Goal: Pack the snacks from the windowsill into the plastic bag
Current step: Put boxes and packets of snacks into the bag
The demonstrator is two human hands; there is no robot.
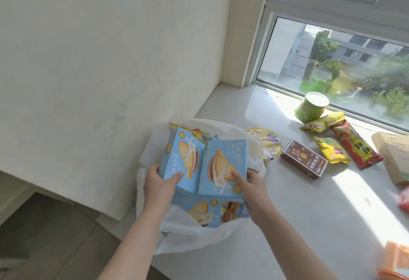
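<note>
Packing is well under way. The left hand (pixel 158 185) grips one pale-blue biscuit box (pixel 183 155) by its lower edge, fingers (pixel 174 178) clamped on the card. The right hand (pixel 254 187) grips a second blue box (pixel 223 169) the same way. Both boxes stand tilted in the mouth of the white plastic bag (pixel 192 235), which sits at the left end of the windowsill (pixel 309 202). A third matching box (pixel 199 211) lies flat lower in the bag beside some small wrapped sweets.

The likely next move is to slide both boxes down beside that flat one and let go. They are stiff, sharp-cornered card, so they need to go in edge-first without snagging the thin, crumpled film (it looks soft enough to tear or fold in on itself).

Waiting on the sill, well apart from the bag, are more snacks:
- a round yellow cup (pixel 269 144) with a foil lid, nearest the bag
- a glossy brown carton (pixel 304 161)
- a puffy yellow packet (pixel 333 150)
- a long red wrapper (pixel 356 146)
- a squat green tub (pixel 311 107) by the glass

The rigid ones should stack; the packets will crush if loaded underneath.
</note>
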